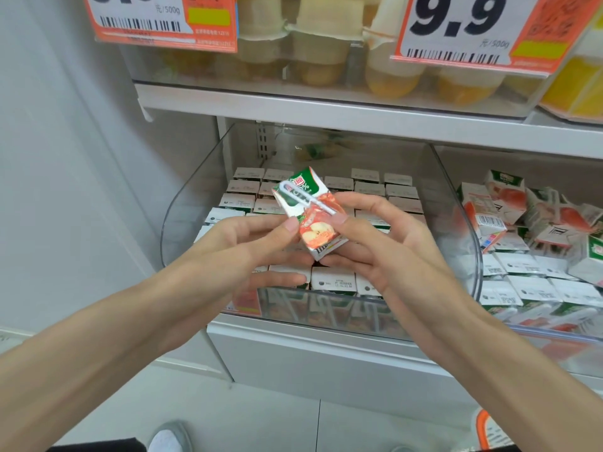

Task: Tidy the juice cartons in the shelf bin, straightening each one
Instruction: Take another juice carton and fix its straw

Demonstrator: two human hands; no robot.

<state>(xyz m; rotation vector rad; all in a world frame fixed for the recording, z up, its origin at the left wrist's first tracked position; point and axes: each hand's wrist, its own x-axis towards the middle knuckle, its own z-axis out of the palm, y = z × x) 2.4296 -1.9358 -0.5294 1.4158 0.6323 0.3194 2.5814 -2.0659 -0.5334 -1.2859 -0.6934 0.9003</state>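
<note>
Fingers partly behind tilted carton

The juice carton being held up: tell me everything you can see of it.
The juice carton is a paperboard box, white with a green top band and red apple artwork. A wrapped white straw lies slantwise across its face. It is tilted, held above the rows of upright cartons in the clear bin. The person's left grip pinches its left side; the right grip cups its lower right, thumb on the front.

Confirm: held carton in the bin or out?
Out: left hand and right hand hold the carton tilted above the bin.
</note>
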